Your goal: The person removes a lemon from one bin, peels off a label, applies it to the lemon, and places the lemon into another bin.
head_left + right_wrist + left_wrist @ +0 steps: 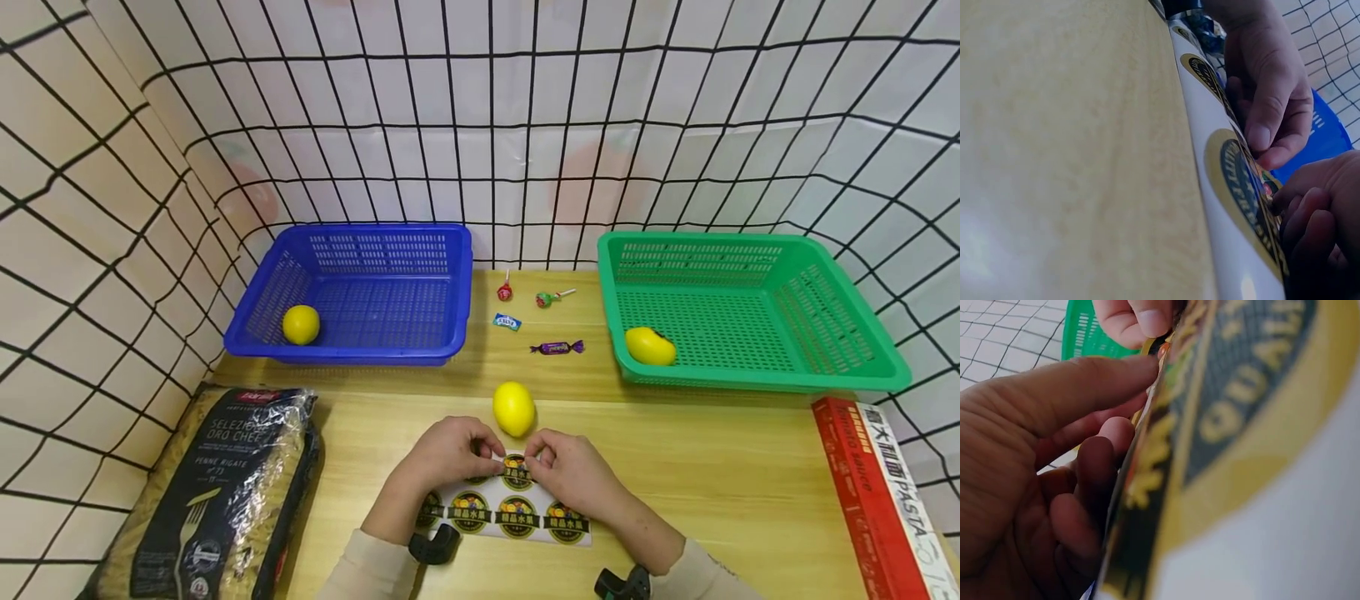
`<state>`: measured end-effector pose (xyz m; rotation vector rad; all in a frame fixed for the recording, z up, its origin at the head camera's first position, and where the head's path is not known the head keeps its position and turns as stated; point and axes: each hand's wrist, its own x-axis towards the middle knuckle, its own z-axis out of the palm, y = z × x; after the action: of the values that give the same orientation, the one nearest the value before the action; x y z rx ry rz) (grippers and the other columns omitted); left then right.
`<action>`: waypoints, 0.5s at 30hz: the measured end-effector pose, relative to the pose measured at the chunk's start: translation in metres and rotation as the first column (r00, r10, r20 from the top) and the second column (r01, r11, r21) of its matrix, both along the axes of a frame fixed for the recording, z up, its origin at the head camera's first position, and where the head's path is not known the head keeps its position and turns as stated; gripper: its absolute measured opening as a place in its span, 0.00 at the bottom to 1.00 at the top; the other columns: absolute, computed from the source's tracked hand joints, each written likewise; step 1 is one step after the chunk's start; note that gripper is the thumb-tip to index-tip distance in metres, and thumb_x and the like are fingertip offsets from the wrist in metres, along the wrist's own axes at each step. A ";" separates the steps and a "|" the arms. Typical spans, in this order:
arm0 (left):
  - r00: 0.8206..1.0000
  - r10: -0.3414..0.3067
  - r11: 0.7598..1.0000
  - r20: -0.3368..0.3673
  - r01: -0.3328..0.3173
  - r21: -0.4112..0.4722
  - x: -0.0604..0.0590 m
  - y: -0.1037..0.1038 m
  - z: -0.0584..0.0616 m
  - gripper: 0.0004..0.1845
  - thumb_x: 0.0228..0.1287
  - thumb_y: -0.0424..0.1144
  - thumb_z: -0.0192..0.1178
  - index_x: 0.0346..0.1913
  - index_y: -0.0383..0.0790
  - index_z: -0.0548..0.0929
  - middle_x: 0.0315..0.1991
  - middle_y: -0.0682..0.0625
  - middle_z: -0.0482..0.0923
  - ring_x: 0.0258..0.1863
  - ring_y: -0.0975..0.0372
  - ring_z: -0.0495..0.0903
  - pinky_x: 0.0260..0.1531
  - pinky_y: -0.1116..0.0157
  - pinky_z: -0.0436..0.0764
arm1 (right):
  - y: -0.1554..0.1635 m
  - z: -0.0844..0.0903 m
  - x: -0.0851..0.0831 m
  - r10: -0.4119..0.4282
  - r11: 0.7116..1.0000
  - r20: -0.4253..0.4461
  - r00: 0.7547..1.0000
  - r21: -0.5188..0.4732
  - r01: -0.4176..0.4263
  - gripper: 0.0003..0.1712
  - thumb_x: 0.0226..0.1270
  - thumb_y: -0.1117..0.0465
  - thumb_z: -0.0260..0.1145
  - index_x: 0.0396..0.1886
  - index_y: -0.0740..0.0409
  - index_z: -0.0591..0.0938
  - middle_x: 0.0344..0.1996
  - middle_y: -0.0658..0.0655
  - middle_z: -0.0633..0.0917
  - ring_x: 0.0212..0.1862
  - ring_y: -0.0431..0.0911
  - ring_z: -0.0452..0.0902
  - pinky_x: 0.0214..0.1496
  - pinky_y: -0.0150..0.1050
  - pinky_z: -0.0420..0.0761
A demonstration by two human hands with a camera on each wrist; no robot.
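Hands, left (450, 454) and right (562, 467), pinch 1 sticker sheet (517, 517) edge.

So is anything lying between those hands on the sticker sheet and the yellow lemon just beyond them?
Nothing visible does. The left hand and right hand both pinch the sticker sheet at its far edge, and the lemon sits just beyond on bare table. The candies lie farther back.

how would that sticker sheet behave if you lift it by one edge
The sticker sheet looks thin and glossy, so it would probably flop and curl. It likely weighs very little. Both hands, left hand and right hand, pinch its far edge.
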<state>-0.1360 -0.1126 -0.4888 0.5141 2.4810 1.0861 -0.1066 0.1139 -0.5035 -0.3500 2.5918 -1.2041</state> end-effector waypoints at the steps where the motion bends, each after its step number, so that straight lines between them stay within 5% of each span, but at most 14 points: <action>1: 1.000 -0.005 1.000 0.000 0.005 -0.007 0.000 0.000 0.000 0.06 0.55 0.45 0.77 0.33 0.53 0.91 0.23 0.64 0.80 0.25 0.71 0.75 0.31 0.70 0.75 | 0.000 0.000 0.000 0.002 1.000 -0.001 1.000 0.002 -0.002 0.06 0.68 0.62 0.68 0.32 0.46 0.81 0.18 0.43 0.76 0.17 0.34 0.67 0.19 0.29 0.68; 15: 1.000 -0.009 0.999 0.028 0.008 0.032 0.003 -0.001 0.004 0.03 0.57 0.45 0.75 0.29 0.55 0.90 0.24 0.64 0.84 0.26 0.71 0.77 0.28 0.70 0.75 | 0.003 0.002 -0.002 0.017 0.996 0.094 0.995 -0.085 -0.009 0.05 0.69 0.57 0.69 0.37 0.50 0.80 0.20 0.46 0.79 0.17 0.36 0.69 0.18 0.30 0.71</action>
<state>-0.1326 -0.1140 -0.4847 0.5151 2.4389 1.1234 -0.1082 0.1170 -0.5012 -0.3185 2.4599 -1.2961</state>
